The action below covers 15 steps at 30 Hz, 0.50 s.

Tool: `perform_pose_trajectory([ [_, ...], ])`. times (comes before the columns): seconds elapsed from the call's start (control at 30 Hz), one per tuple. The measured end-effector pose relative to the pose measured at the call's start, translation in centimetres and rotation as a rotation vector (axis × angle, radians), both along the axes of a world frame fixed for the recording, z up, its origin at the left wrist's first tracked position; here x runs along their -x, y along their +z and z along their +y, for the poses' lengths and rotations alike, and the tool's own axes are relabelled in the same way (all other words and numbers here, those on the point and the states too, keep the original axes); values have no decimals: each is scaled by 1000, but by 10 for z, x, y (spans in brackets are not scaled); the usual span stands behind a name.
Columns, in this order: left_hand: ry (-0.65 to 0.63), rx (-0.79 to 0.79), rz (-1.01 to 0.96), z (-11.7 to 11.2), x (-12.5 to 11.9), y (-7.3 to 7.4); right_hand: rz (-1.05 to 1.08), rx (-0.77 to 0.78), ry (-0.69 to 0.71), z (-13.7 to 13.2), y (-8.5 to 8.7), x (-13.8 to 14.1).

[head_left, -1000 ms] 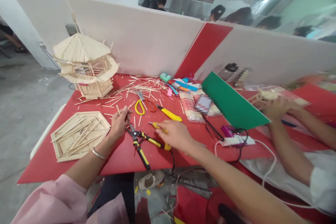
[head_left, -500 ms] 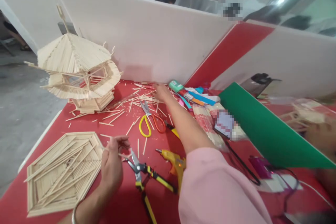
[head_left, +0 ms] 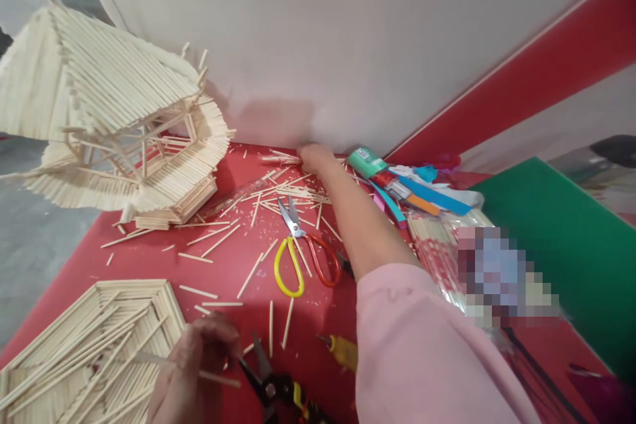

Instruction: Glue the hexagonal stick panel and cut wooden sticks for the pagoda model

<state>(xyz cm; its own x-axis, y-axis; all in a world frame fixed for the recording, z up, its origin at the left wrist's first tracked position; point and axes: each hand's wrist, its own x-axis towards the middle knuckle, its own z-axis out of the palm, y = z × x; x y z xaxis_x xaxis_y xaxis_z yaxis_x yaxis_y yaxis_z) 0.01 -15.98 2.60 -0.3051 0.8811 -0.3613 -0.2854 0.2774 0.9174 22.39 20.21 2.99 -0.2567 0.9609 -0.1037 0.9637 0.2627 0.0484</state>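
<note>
My left hand (head_left: 191,368), low in the view, is closed around a thin wooden stick (head_left: 218,379) beside a flat, many-sided panel of sticks (head_left: 169,305). My right hand (head_left: 317,159) reaches far across the table to a small pile of sticks (head_left: 281,158) by the white board. Its fingers point away and are mostly hidden, so its grip cannot be seen. Scissors (head_left: 297,232) with one yellow and one red handle lie open among scattered sticks. Black-and-yellow cutters (head_left: 271,387) lie close to my left hand, partly cut off by the frame.
A pavilion model of sticks (head_left: 124,79) stands at the left. The yellow glue gun (head_left: 342,351) is partly behind my right sleeve. Coloured strips (head_left: 432,193), a green roll (head_left: 366,160), bagged sticks (head_left: 432,238) and a green board (head_left: 556,238) occupy the right side.
The view has tipped down and come closer to the table. My right hand stays at the back by the stick pile. My left hand still holds its stick near the panel.
</note>
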Motion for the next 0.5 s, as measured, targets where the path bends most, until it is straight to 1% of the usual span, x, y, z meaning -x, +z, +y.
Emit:
perform_pose_trajectory([
  [0.07, 6, -30, -36, -1, -4, 3, 11, -48, 1, -11, 6, 3],
  [0.13, 18, -65, -76, -1, -8, 4, 26, -127, -6, -22, 20, 5],
  [0.2, 11, -91, -103, -1, -12, 3, 135, -258, -24, -35, 44, 3],
  [0.23, -6, -98, -106, -1, -12, 2, 241, -331, -35, -43, 59, 2],
  [0.3, -26, -126, -99, 2, -13, -1, 536, -445, -67, -67, 89, -1],
  [0.37, 18, -189, -60, 6, -12, -2, 828, -459, -82, -105, 113, 0],
  [0.4, 11, -232, -33, 9, -11, -2, 946, -443, -76, -129, 120, 4],
  [0.43, 13, -276, -12, 12, -10, -3, 1037, -418, -63, -156, 122, 9],
  [0.47, 21, -311, 7, 15, -9, -3, 1105, -399, -53, -184, 120, 17],
  [0.5, 24, -337, 14, 18, -8, -3, 1150, -381, -55, -213, 113, 26],
])
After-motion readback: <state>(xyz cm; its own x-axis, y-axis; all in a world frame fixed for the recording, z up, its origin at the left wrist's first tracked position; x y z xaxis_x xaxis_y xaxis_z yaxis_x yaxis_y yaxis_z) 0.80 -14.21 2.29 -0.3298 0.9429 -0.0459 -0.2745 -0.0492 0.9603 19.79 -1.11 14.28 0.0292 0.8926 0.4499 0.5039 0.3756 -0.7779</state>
